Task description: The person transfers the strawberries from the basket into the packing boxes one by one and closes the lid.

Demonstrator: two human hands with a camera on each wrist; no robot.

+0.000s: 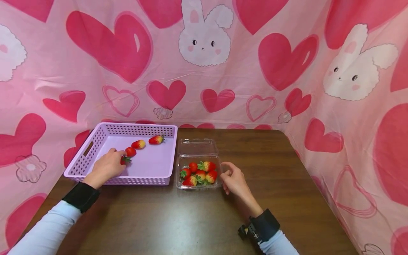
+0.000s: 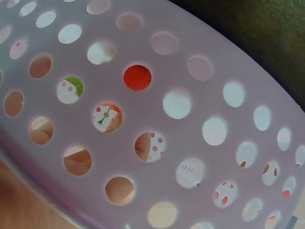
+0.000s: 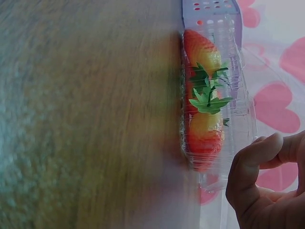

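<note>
My left hand (image 1: 109, 163) reaches over the front wall of a lilac perforated basket (image 1: 153, 166), its fingertips pinching a red strawberry (image 1: 122, 161) with green leaves. Just beyond those fingers lie a rounder red strawberry (image 1: 130, 152) and two red-and-yellow ones. Through the basket's holes, the left wrist view gives glimpses of red fruit (image 2: 137, 77) and parts of the fingers. Beside the right edge of a clear hinged box (image 1: 199, 187) is my right hand (image 1: 234, 180), fingers loosely bent, fingertips right at the rim. Several strawberries (image 1: 200, 174) with leaves fill the box.
Box and basket stand side by side on a dark brown wooden table (image 1: 255, 156), and the box's clear lid (image 1: 197, 147) lies folded back. A pink cloth (image 1: 191, 88) with hearts and rabbits hangs behind the table and along its sides.
</note>
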